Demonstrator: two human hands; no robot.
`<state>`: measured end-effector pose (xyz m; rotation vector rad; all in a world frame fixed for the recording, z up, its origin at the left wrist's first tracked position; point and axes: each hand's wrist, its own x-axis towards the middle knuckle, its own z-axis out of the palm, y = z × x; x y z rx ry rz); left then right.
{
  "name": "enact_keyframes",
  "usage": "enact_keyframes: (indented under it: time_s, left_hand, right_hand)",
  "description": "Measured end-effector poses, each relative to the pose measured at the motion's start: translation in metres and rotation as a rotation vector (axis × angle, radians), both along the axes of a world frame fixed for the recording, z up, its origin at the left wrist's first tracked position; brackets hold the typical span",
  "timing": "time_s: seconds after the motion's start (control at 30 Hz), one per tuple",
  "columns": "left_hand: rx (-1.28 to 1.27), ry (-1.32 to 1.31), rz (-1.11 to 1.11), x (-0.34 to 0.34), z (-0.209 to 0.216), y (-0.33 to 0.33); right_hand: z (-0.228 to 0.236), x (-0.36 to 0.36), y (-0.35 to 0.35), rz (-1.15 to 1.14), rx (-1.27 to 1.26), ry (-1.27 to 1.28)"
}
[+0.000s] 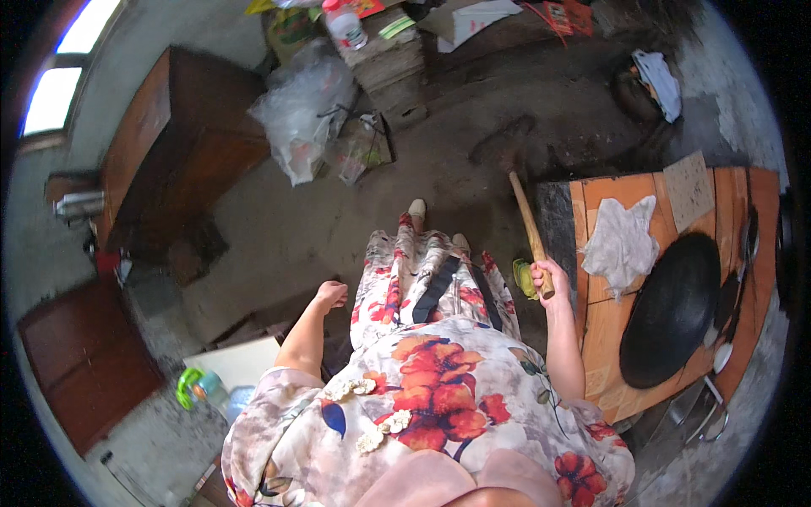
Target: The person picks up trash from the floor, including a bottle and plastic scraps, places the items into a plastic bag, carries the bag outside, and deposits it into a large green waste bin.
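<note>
From my remote seat, I see the dark floor (287, 224) spreading widest, with a brown wooden cabinet (182, 139) by the wall at upper left. On my right stands the orange tiled table (601, 325), a large black wok (673, 313) sitting in it. The wearer's floral clothes (443, 389) fill the lower middle. Ahead, on the floor to the left, lies a crumpled clear plastic bag (306, 106).

The wooden stick (530, 221) is just left of the table, slanting forward and a little leftward from the right hand (552, 280). Those fingers are wrapped around it close to its near end; the far end meets dark ground, and I can't tell what, if anything, is fixed there. A white cloth (621, 241) lies on the table beside the wok. My left hand (332, 295) hangs well apart from the stick, near the trouser leg — its fingers curled into a loose fist. Smallest is a yellow-green thing (524, 281) just beside the right hand — partly hidden, its kind unclear.
</note>
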<state>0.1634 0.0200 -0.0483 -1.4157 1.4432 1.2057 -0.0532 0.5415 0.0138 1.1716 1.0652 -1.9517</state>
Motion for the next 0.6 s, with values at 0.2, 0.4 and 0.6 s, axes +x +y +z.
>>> enact_keyframes:
  time_s: [0.2, 0.4, 0.6]
  left_hand:
    - [-0.004, 0.258, -0.066, 0.03, -0.003, 0.052]
    - [-0.052, 0.177, 0.179, 0.07, -0.017, 0.046]
    - [0.048, 0.195, 0.532, 0.097, -0.045, 0.006]
  right_hand:
    - [0.048, -0.042, -0.04, 0.77, 0.407, 0.201]
    - [0.177, -0.145, -0.085, 1.429, 0.427, 0.186]
    - [0.243, -0.191, -0.21, 1.941, 0.571, 0.264]
